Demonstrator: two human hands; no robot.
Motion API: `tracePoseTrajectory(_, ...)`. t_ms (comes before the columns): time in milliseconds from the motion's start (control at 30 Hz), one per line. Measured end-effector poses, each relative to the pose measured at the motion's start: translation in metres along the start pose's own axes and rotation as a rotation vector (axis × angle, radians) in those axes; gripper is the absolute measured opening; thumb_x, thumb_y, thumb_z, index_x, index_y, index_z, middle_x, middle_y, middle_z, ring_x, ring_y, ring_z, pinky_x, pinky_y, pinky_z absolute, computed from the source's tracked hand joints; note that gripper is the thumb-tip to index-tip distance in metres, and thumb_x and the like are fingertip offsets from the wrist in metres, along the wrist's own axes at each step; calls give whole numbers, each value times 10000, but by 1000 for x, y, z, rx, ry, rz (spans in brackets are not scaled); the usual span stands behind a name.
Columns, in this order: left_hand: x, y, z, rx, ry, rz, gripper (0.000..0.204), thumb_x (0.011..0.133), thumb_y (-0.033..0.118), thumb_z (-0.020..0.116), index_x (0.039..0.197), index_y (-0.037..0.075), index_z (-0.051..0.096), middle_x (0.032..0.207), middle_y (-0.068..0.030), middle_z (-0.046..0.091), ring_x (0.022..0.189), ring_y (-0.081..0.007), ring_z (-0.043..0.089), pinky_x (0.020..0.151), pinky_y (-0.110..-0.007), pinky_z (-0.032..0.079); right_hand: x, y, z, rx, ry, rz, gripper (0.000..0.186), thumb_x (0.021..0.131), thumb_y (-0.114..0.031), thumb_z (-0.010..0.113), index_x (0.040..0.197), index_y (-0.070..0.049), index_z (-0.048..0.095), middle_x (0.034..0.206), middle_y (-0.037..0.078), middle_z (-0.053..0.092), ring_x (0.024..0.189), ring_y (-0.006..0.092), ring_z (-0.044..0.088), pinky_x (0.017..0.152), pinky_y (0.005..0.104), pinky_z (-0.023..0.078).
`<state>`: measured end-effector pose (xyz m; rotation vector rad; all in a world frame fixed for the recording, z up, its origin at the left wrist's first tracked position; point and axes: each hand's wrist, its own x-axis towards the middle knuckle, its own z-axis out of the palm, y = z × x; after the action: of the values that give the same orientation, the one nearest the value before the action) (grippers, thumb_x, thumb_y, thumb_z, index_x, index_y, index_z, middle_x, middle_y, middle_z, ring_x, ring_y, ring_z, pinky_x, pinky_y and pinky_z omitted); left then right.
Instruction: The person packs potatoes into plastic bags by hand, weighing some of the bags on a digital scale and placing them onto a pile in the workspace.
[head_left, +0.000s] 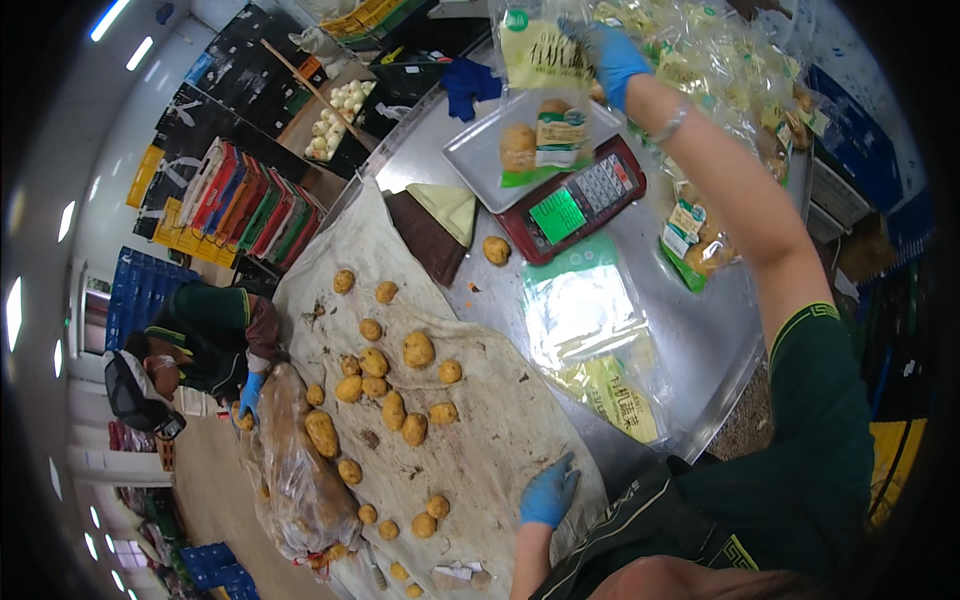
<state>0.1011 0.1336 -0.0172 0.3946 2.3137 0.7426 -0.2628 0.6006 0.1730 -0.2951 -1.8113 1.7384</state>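
Observation:
My right hand (616, 62), in a blue glove, grips the top edge of a clear plastic bag of potatoes (518, 148). The bag's lower part lies on the metal tray (470, 155) of a red scale (522, 228) with a lit green display. My left hand (549, 492), also blue-gloved, lies on the dirty white cloth (500, 400), its fingers stretched and holding nothing. Loose potatoes (418, 349) are scattered over that cloth, and a single potato (496, 250) sits near the scale. Flat printed plastic bags (590, 320) lie between the scale and my left hand.
Several filled potato bags (690, 235) crowd the table's far right. Beside the scale are a brown and pale-green folded cloth (430, 225) and a dark blue cloth (468, 88). At left, a co-worker (205, 330) reaches toward a large plastic sack (300, 470). Stacked crates (245, 205) stand behind.

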Motion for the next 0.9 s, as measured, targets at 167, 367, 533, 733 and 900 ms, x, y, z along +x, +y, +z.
tracePoseTrajectory(167, 13, -1, 2, 21, -16, 44, 415, 919, 325, 545, 1281, 122, 562, 1054, -169, 673, 948, -342, 648, 827, -423, 509, 76, 137, -29, -208, 168, 133, 305, 935, -279, 575, 1088, -23, 641, 976, 98, 686, 780, 183, 651, 719, 311, 543)
tracePoseTrajectory(367, -10, -19, 0, 7, -18, -83, 413, 927, 330, 527, 1282, 122, 559, 1059, -170, 669, 956, -339, 643, 823, -420, 507, 30, 116, 9, 221, 25, 466, 208, 937, -273, 602, 1045, -99, 639, 894, 52, 681, 786, 150, 664, 733, 284, 571)
tracePoseTrajectory(533, 3, -17, 0, 18, -3, -48, 402, 930, 323, 526, 1282, 133, 559, 1078, -170, 663, 970, -340, 636, 830, -422, 501, 49, 118, 6, -24, -66, 310, 282, 949, -356, 568, 1045, -103, 646, 966, 43, 671, 866, 146, 648, 742, 284, 548)
tracePoseTrajectory(733, 25, 5, -15, -59, -28, -74, 383, 933, 265, 545, 1276, 97, 565, 1127, -181, 647, 1017, -339, 625, 870, -388, 487, 88, 147, -21, -204, 6, 248, 531, 931, -523, 515, 1278, -123, 557, 1142, 63, 635, 964, 176, 608, 791, 329, 501)
tracePoseTrajectory(900, 38, -23, -7, -147, -33, -58, 361, 937, 201, 550, 1266, 53, 567, 1170, -176, 636, 1045, -295, 630, 900, -348, 477, 113, 196, -45, -215, -4, 105, 485, 941, -380, 559, 1344, -115, 516, 1213, 83, 608, 1004, 191, 603, 833, 316, 492)
